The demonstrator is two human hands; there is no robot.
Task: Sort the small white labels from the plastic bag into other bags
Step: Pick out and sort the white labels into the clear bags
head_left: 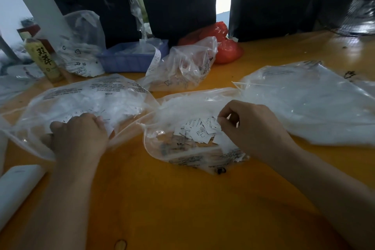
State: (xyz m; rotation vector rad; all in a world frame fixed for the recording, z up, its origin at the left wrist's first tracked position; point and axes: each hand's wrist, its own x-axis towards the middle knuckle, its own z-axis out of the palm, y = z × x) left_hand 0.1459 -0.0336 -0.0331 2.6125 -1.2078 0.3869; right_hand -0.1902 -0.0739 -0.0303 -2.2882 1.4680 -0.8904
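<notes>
1. Nearest the camera, bare orange table (162,199) is seen, with a white block (18,184) at its left edge.
2. Small white labels (199,130) are heaped inside the middle plastic bag (182,154).
3. One label is pinched by the curled fingertips of the right hand (251,128) above that heap.
4. The left bag (81,97) is gripped at its mouth by the closed left hand (79,136).
5. A right bag (308,103) lies flat just beside.

One head-worn wide-angle view looks forward and down, close over the table (182,199), both forearms entering from the lower frame.
</notes>
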